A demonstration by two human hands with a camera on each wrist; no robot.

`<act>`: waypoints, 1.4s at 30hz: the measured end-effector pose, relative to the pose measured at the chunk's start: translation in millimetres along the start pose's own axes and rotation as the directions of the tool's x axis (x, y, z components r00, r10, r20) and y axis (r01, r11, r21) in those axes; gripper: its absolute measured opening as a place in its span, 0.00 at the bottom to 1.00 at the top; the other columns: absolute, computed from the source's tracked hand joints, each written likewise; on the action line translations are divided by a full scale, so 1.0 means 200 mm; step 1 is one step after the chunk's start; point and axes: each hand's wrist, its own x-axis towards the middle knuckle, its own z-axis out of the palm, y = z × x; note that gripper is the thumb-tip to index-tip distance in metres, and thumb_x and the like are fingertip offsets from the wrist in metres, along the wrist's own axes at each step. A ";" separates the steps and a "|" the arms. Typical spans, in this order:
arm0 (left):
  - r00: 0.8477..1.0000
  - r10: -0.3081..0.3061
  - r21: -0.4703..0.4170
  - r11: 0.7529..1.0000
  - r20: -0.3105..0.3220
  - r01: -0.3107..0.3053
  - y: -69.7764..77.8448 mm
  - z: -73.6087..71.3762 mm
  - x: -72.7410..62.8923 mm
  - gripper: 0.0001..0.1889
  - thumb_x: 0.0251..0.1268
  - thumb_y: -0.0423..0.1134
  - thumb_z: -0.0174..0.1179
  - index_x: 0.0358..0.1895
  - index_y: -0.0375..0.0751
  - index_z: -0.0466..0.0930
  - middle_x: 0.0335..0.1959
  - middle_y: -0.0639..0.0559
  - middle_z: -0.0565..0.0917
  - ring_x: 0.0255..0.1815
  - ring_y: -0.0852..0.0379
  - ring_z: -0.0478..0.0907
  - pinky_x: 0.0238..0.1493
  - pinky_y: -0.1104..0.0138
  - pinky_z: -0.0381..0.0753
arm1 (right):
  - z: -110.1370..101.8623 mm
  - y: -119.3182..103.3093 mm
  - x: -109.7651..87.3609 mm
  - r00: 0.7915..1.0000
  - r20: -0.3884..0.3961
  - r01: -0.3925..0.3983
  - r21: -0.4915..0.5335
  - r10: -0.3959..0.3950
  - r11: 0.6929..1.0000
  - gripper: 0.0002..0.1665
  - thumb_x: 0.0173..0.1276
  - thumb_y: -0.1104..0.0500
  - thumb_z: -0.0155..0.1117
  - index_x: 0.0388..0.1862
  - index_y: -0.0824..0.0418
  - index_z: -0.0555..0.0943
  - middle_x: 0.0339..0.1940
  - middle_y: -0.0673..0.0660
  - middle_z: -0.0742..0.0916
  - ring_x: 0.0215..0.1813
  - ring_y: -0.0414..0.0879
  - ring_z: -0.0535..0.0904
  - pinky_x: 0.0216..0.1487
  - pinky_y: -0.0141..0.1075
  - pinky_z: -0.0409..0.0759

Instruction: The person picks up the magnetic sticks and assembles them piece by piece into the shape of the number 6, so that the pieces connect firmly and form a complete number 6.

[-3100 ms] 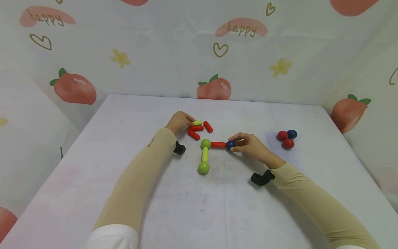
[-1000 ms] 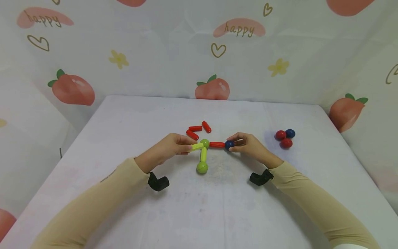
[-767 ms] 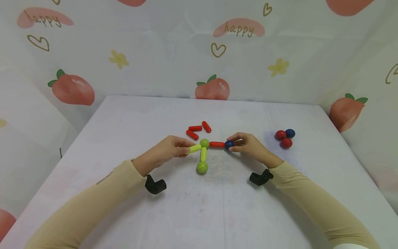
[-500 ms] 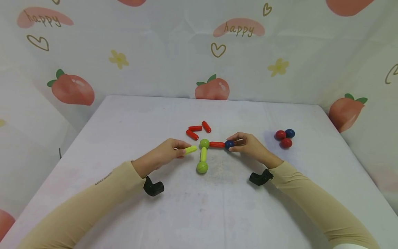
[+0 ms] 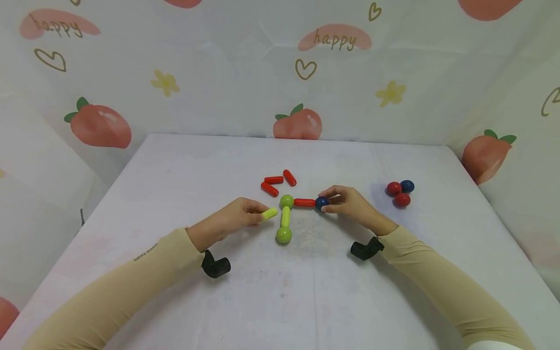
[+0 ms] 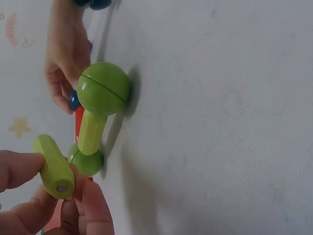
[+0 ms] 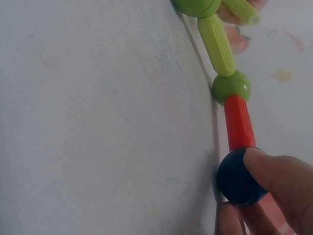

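Observation:
My left hand pinches a loose yellow-green magnetic rod between thumb and fingers; a round metal spot shows in its end. My right hand grips a dark blue ball. That ball ends an L-shaped chain on the table: a red rod joins it to a green ball. From there a second yellow-green rod runs toward me to a nearer green ball. The held rod is just left of this chain, apart from it in the head view.
Three red rods lie beyond the chain. Two red balls and another blue ball sit grouped at the right. A printed cloth hangs behind the white table. Black camera mounts stick out from both wrists.
My left hand took the yellow-green rod from beside the red rods and brought it to the far green ball. It then drew back left and turned the rod. My right hand stayed.

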 end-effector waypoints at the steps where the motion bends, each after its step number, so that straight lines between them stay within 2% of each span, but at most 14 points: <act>1: 1.000 -0.002 -0.001 1.000 0.000 0.002 0.00 0.00 0.00 0.18 0.72 0.34 0.52 0.62 0.33 0.74 0.54 0.44 0.77 0.50 0.54 0.75 0.57 0.62 0.77 | 0.00 0.00 0.00 1.000 0.000 -0.001 -0.001 0.001 1.000 0.23 0.64 0.61 0.69 0.58 0.61 0.78 0.60 0.61 0.80 0.60 0.57 0.78 0.61 0.49 0.76; 9: 1.000 0.007 0.012 1.000 -0.005 -0.007 -0.01 -0.01 0.00 0.19 0.70 0.37 0.55 0.61 0.36 0.76 0.51 0.47 0.81 0.46 0.54 0.74 0.50 0.64 0.74 | 0.00 -0.01 0.00 1.000 0.000 -0.005 -0.011 0.005 1.000 0.23 0.63 0.61 0.69 0.58 0.61 0.78 0.59 0.62 0.80 0.60 0.58 0.78 0.61 0.50 0.76; 18: 0.994 0.003 -0.074 0.997 0.109 0.005 -0.02 0.04 -0.02 0.16 0.61 0.34 0.59 0.51 0.32 0.76 0.33 0.53 0.82 0.34 0.60 0.78 0.45 0.68 0.80 | 0.00 -0.01 0.01 1.000 0.003 -0.012 -0.001 0.012 1.000 0.23 0.63 0.61 0.69 0.58 0.61 0.78 0.60 0.62 0.80 0.60 0.58 0.78 0.61 0.49 0.76; 26: 0.981 -0.056 -0.066 0.995 0.183 0.069 -0.05 0.13 -0.05 0.11 0.59 0.35 0.63 0.44 0.35 0.80 0.31 0.54 0.83 0.33 0.59 0.79 0.40 0.70 0.79 | 0.00 0.01 0.01 1.000 -0.001 -0.006 -0.012 0.006 1.000 0.24 0.63 0.60 0.69 0.58 0.62 0.78 0.60 0.62 0.80 0.60 0.59 0.77 0.61 0.50 0.76; 34: 0.960 -0.053 -0.172 0.980 0.276 0.104 -0.10 0.22 -0.09 0.06 0.60 0.30 0.61 0.38 0.32 0.79 0.26 0.52 0.84 0.26 0.63 0.79 0.34 0.72 0.81 | 0.00 0.01 0.01 1.000 -0.001 0.008 -0.006 -0.008 1.000 0.23 0.63 0.60 0.69 0.57 0.62 0.78 0.59 0.62 0.80 0.60 0.58 0.78 0.59 0.49 0.77; 38: 0.959 -0.049 -0.212 0.971 0.278 0.111 -0.11 0.24 -0.09 0.06 0.60 0.30 0.62 0.39 0.31 0.80 0.27 0.51 0.85 0.25 0.64 0.80 0.33 0.73 0.82 | 0.00 0.01 0.01 1.000 -0.005 0.009 -0.011 -0.009 1.000 0.23 0.63 0.60 0.69 0.57 0.62 0.78 0.59 0.62 0.80 0.59 0.58 0.78 0.59 0.49 0.77; 42: 0.964 -0.066 -0.216 0.969 0.259 0.124 -0.11 0.25 -0.08 0.06 0.60 0.29 0.62 0.38 0.30 0.80 0.26 0.50 0.85 0.25 0.64 0.80 0.33 0.73 0.82 | 0.00 0.00 0.00 1.000 0.001 -0.002 -0.002 0.002 1.000 0.23 0.63 0.61 0.69 0.58 0.62 0.78 0.60 0.62 0.80 0.60 0.58 0.78 0.60 0.49 0.76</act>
